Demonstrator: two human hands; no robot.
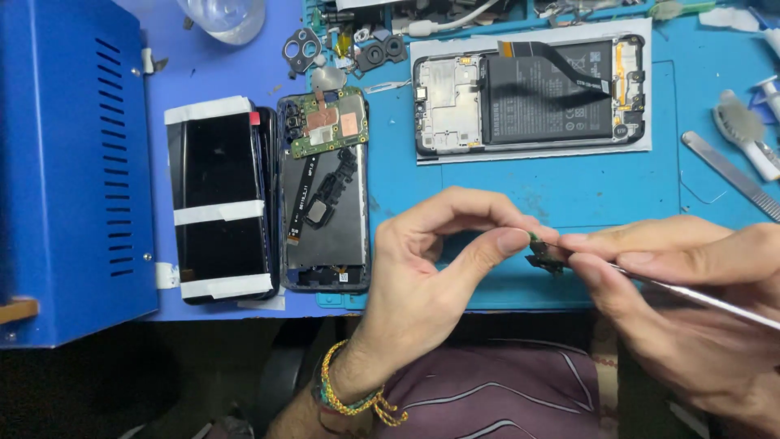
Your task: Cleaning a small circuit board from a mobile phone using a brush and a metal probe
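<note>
My left hand (431, 268) pinches a small green circuit board part (543, 254) between thumb and fingertips, just above the near edge of the blue work mat (569, 187). My right hand (674, 284) grips thin metal tweezers (707, 299), their tip touching that small part. An opened phone (325, 191) with a green board and black flex cable lies to the left of my left hand. A second opened phone (528, 93) showing its black battery lies on white paper farther back.
A black screen panel (218, 199) banded with white tape lies beside the opened phone. A blue metal box (73, 162) fills the left side. Loose camera parts (341, 50) sit at the back, with a metal spatula (727, 172) and a brush (743, 130) at right.
</note>
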